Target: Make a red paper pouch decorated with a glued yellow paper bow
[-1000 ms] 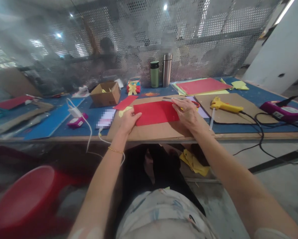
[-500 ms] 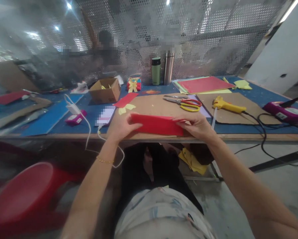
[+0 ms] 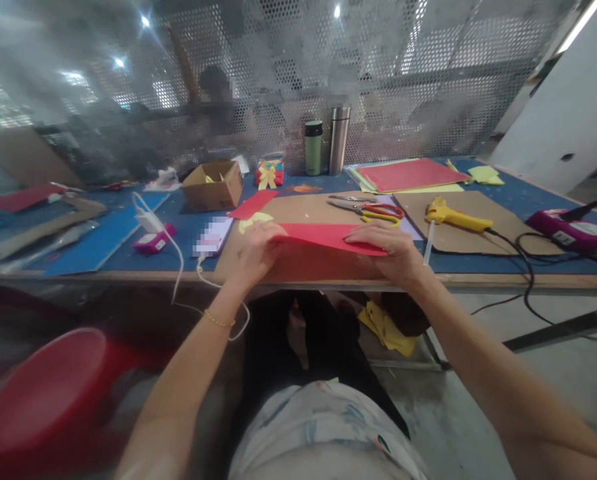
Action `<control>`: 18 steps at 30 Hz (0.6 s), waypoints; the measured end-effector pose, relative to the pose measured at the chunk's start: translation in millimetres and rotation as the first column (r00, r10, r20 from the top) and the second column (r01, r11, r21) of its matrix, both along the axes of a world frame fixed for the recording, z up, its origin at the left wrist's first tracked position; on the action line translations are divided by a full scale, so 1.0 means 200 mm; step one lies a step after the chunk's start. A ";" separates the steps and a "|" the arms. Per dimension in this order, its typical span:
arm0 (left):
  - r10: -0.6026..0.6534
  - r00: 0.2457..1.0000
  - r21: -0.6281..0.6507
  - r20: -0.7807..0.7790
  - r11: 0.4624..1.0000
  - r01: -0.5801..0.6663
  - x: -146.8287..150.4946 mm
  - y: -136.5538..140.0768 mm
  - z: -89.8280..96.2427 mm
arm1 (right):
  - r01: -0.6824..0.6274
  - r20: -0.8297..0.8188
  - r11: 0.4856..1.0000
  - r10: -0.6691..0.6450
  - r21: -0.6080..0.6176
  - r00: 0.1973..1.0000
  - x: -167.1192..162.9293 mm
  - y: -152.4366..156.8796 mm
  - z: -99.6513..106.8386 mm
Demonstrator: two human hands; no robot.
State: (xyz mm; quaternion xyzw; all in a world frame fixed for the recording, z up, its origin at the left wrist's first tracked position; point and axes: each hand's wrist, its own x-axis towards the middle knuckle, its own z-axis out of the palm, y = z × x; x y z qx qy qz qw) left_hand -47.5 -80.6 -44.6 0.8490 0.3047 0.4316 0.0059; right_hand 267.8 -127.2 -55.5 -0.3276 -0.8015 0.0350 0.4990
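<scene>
A sheet of red paper (image 3: 323, 236) stretches between my two hands, just above the cardboard (image 3: 306, 204) at the table's front edge. My left hand (image 3: 258, 250) grips its left end, fingers closed. Around the right end, my right hand (image 3: 386, 247) is closed, with its fingers lying over the top of the sheet. Beyond my left hand lie a yellow paper piece (image 3: 255, 221) and another red piece (image 3: 253, 204). Red-handled scissors (image 3: 383, 211) and a yellow-handled tool (image 3: 381, 219) rest just past my right hand.
A yellow glue gun (image 3: 458, 215) lies on cardboard at the right, its cord trailing over the edge. To the left are a phone (image 3: 212, 236), a white cable and a cardboard box (image 3: 212, 185). A green tumbler (image 3: 313, 148) and a steel flask (image 3: 339, 141) stand at the back.
The red paper has tilted from facing me to lying flatter, with a shadow beneath it. My right hand's fingers have moved onto its top, and both hands have shifted slightly.
</scene>
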 end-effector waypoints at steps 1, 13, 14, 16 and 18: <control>0.020 0.999 0.024 -0.046 1.000 -0.019 0.00 0.00 0.00 | -0.012 0.043 1.000 0.011 0.020 0.999 0.01 0.00 0.00; -0.073 0.909 -0.248 -0.411 0.968 -0.034 -0.11 -0.13 0.03 | -0.159 0.170 0.963 0.198 -0.219 0.966 0.10 -0.08 -0.09; -0.069 0.916 -0.241 -0.396 0.970 -0.031 -0.10 -0.13 0.02 | -0.156 0.166 0.955 0.201 -0.251 0.965 0.10 -0.09 -0.08; -0.056 0.935 -0.249 -0.351 0.968 -0.035 -0.10 -0.14 0.00 | -0.148 0.164 0.940 0.205 -0.308 0.965 0.11 -0.10 -0.06; -0.043 0.950 -0.272 -0.310 0.961 -0.045 -0.09 -0.14 -0.01 | -0.138 0.161 0.925 0.206 -0.353 0.965 0.10 -0.11 -0.04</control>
